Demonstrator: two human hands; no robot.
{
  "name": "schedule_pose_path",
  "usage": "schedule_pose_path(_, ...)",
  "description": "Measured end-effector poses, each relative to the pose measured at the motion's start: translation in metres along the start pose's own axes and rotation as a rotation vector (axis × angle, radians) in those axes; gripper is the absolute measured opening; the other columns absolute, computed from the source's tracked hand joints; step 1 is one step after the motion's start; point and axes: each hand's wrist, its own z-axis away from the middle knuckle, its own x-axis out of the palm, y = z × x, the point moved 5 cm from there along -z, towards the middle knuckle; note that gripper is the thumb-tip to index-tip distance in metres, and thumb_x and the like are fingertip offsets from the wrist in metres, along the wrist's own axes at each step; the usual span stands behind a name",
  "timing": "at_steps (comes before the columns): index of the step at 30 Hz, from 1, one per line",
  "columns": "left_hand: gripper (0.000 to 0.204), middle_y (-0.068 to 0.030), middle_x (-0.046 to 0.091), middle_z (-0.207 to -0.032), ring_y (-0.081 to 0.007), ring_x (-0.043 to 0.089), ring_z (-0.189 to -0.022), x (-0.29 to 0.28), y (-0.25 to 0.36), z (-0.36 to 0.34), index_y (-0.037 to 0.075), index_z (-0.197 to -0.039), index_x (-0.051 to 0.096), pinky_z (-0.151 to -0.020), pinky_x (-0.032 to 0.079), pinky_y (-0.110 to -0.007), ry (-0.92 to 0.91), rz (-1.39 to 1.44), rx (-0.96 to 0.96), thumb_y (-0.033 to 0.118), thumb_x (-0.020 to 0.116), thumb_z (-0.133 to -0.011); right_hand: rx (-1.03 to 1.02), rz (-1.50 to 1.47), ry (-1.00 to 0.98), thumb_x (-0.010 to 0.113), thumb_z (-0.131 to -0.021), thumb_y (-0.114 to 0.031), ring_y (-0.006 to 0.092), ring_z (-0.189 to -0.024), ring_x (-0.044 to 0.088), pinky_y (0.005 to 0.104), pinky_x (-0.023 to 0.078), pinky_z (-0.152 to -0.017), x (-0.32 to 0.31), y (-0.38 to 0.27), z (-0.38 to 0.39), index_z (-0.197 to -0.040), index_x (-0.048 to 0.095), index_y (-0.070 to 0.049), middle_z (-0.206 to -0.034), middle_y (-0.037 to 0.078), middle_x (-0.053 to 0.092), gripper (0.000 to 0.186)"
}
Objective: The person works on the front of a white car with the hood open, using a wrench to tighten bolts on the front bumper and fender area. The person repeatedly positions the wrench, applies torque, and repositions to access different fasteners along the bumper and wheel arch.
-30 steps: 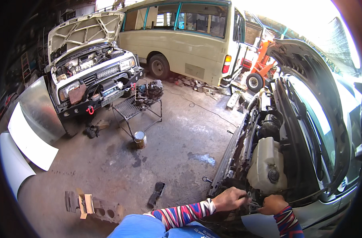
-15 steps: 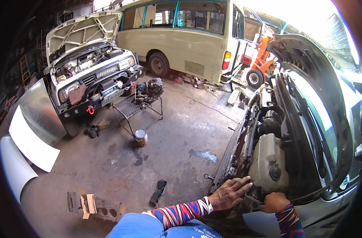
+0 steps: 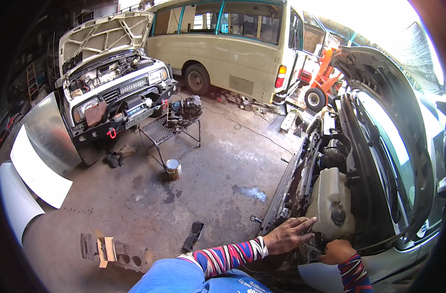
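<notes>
Nearby: pale tank (image 3: 328,200) crowds left hand (image 3: 289,236); raised hood (image 3: 377,71) beyond.

Cream bus (image 3: 218,61) — round can (image 3: 174,172) near mesh-topped table (image 3: 156,136).

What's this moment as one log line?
left hand: outstretched beside pale tank | right hand: curled, contents unclear | cap: on | dark hood: raised

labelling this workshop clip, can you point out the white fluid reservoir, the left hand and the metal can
White fluid reservoir (image 3: 329,200): head view, middle of its body
Left hand (image 3: 288,236): head view, back of the hand
Metal can (image 3: 174,173): head view, its side wall
</notes>
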Motion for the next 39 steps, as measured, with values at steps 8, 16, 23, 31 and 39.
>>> schedule_pose_path(8,0.047,-0.0237,0.055,-0.130,-0.0371,0.058,-0.112,0.005,-0.011,0.002,0.007,-0.117,0.066,-0.094,0.049,-0.047,-0.141,0.151,-0.101,0.031,0.078,-0.077,0.022,0.031,-0.045,0.058,-0.080,-0.053,0.0351,-0.101,0.070,0.0444,0.053,-0.093,-0.002,-0.001,0.002,-0.102,0.077,-0.008,-0.102,0.017,0.074,0.054)
schedule_pose_path(16,0.034,-0.0188,0.057,-0.095,-0.0374,0.061,-0.089,0.008,-0.011,0.006,0.004,-0.096,0.065,-0.076,0.050,-0.046,-0.183,0.276,-0.203,0.034,0.074,-0.083,-0.001,0.019,-0.029,0.060,-0.079,-0.060,0.0346,-0.100,0.070,0.0445,0.053,-0.092,-0.002,-0.002,0.002,-0.101,0.078,-0.010,-0.100,0.016,0.074,0.058)
schedule_pose_path(23,0.036,-0.0180,0.059,-0.077,-0.0392,0.062,-0.076,0.015,-0.006,0.013,0.004,-0.085,0.062,-0.069,0.050,-0.048,-0.190,0.312,-0.291,0.039,0.064,-0.092,0.017,0.025,-0.031,0.061,-0.080,-0.061,0.0345,-0.101,0.070,0.0443,0.054,-0.090,0.001,0.000,-0.001,-0.100,0.077,-0.008,-0.103,0.018,0.073,0.060)
schedule_pose_path(31,0.053,-0.0162,0.061,-0.065,-0.0380,0.064,-0.070,0.049,-0.004,0.023,0.000,-0.069,0.055,-0.065,0.048,-0.049,-0.475,0.930,-0.915,0.041,0.050,-0.102,0.012,0.025,-0.024,0.060,-0.081,-0.057,0.0344,-0.103,0.070,0.0446,0.053,-0.092,0.004,0.002,-0.004,-0.102,0.077,-0.009,-0.104,0.017,0.073,0.056)
schedule_pose_path(39,0.046,-0.0207,0.062,-0.112,-0.0389,0.064,-0.098,0.001,0.006,0.016,0.001,-0.135,0.050,-0.084,0.052,-0.047,-0.031,0.625,-0.370,0.006,0.056,-0.089,0.025,0.024,0.010,0.059,-0.081,-0.051,0.0353,-0.101,0.069,0.0439,0.053,-0.092,0.005,0.003,-0.004,-0.100,0.077,-0.009,-0.102,0.017,0.073,0.050)
